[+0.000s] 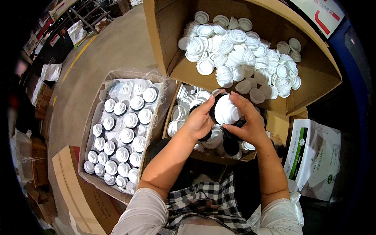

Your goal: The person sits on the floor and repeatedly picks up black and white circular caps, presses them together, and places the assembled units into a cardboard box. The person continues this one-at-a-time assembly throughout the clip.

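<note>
Between my two hands is a round, stepped white piece (pixel 228 111) with a black part at its left edge. My left hand (pixel 200 119) grips its left side, thumb upward, most fingers hidden underneath. My right hand (pixel 249 120) curls round its right side, thumb at the lower edge and fingers over the top. Below the hands a small carton (pixel 251 157) holds loose white stepped pieces (pixel 179 112) and some black ones (pixel 230 144). In the carton at left, similar white-topped pieces with dark undersides (pixel 127 136) stand on newspaper.
A large tilted carton (pixel 313 74) with a heap of white stepped discs (pixel 235 49) rises beyond my hands. At right lies a white and green printed bag (pixel 313 160). A flattened brown carton (pixel 80 188) leans at lower left. A yellow line (pixel 76 58) crosses the floor.
</note>
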A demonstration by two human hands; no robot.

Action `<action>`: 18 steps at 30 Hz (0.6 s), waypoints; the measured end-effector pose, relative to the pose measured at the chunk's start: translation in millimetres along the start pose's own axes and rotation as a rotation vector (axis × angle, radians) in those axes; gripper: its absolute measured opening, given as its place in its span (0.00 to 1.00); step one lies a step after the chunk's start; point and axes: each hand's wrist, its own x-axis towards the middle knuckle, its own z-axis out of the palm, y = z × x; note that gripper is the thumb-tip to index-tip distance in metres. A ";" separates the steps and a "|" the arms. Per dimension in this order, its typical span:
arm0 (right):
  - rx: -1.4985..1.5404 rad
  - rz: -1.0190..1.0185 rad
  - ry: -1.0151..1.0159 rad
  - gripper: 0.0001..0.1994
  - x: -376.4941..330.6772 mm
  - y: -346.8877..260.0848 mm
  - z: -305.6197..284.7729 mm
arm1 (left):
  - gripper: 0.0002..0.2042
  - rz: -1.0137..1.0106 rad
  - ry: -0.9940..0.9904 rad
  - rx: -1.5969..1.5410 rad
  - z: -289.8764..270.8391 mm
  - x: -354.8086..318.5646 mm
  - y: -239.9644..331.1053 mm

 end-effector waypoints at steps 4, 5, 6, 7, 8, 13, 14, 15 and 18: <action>0.004 0.029 0.032 0.36 0.1 0.0 10.1 | 0.21 0.034 0.054 0.067 1.6 -0.9 -2.2; -0.013 0.022 0.041 0.37 0.1 -0.1 12.8 | 0.22 0.041 0.077 0.088 1.8 -1.1 -3.0; -0.029 0.022 0.032 0.37 0.0 0.2 14.1 | 0.23 0.075 0.090 0.181 1.8 -1.7 -3.8; -0.040 0.008 0.045 0.38 0.3 1.0 15.8 | 0.25 0.108 0.108 0.270 1.7 -2.2 -4.5; -0.051 0.001 0.041 0.38 0.5 2.7 15.7 | 0.27 0.142 0.125 0.361 1.4 -1.8 -5.2; 0.227 0.132 0.284 0.34 4.7 21.3 22.8 | 0.28 0.274 0.095 0.351 1.2 4.7 -15.2; 0.724 0.198 0.442 0.30 5.2 23.6 32.3 | 0.27 0.296 0.042 0.370 1.7 6.2 -19.9; 0.775 0.325 0.489 0.27 3.0 26.5 35.0 | 0.27 0.319 -0.010 0.383 2.5 7.3 -25.8; 0.816 0.500 0.540 0.19 -1.9 30.9 46.6 | 0.17 0.459 0.088 0.417 6.4 12.5 -49.3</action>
